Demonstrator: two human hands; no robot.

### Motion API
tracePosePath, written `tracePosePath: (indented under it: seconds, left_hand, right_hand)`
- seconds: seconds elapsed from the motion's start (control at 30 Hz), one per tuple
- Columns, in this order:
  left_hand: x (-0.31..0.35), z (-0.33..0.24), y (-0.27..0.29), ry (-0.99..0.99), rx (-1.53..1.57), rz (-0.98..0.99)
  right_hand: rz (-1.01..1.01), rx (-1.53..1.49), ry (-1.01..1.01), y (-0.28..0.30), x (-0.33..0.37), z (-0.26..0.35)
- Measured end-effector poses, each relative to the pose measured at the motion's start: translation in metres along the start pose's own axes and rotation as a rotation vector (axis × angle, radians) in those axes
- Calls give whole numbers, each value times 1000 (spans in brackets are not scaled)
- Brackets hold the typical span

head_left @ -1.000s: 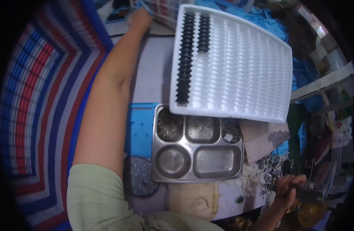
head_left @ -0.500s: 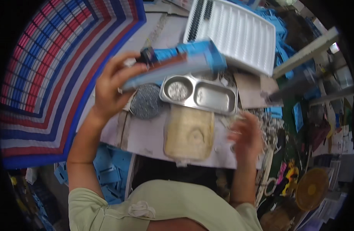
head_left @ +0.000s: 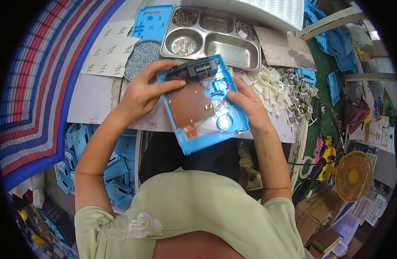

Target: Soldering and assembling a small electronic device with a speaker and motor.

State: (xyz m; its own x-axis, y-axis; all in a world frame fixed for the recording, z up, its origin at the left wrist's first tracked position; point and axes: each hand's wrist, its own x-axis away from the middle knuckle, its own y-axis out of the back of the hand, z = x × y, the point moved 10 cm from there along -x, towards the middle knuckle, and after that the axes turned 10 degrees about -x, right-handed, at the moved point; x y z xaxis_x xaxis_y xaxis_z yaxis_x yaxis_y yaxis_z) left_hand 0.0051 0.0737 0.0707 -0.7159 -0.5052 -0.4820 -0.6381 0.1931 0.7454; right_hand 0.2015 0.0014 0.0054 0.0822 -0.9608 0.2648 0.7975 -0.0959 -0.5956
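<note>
Between my hands, tilted over the table's near edge, is a blue plastic housing (head_left: 237, 118), its inner side up. Inside it lie a brown circuit board (head_left: 190, 103), a round speaker-like disc (head_left: 225, 122) and thin red wires (head_left: 238, 77). A black module (head_left: 197, 69) sits along its far edge. My left hand (head_left: 142, 93) grips the left side, thumb over the board and fingers at the black module. My right hand (head_left: 254, 108) is closed on the right edge, thumb on top beside the wires. The fingers underneath are hidden.
Behind the housing stands a steel compartment tray (head_left: 203, 39) with small metal parts. A round dish of screws (head_left: 142, 56) is left of it. White plastic pieces (head_left: 267, 88) are heaped at right. A striped woven sheet (head_left: 56, 125) borders the left; a yellow fan (head_left: 354, 176) stands lower right.
The housing has come down and nearer, turning its inner side up. My right hand, empty before, has taken its right edge. The view has shifted, and the yellowish block no longer shows.
</note>
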Motion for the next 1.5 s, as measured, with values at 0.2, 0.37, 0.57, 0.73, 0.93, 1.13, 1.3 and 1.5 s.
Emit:
tracePosePath:
  seconds: [0.2, 0.37, 0.57, 0.73, 0.93, 1.13, 1.3, 1.5]
  left_hand:
    - [8, -4, -19, 119, -35, 32]
    - [31, -50, -51, -41, -24, 204]
    - [25, -34, -51, -80, -79, 239]
    - [24, -48, -54, 26, -140, 277]
    - [9, -65, -54, 168, -116, 145]
    - [3, -73, -82, 122, -30, 202]
    - [10, -67, -92, 93, -85, 248]
    - [9, -61, -84, 217, -21, 111]
  right_hand:
    - [-218, 993, 416, 11, 15, 25]
    - [-281, 1504, 634, -1, 16, 24]
    - [-243, 1212, 605, 25, -8, 20]
    - [-302, 545, 325, 58, -12, 9]
    - [-312, 498, 422, 34, 53, 13]
    - [-388, 598, 330, 45, 32, 20]
    - [-203, 434, 185, 33, -8, 21]
    - [149, 1040, 587, -28, 78, 18]
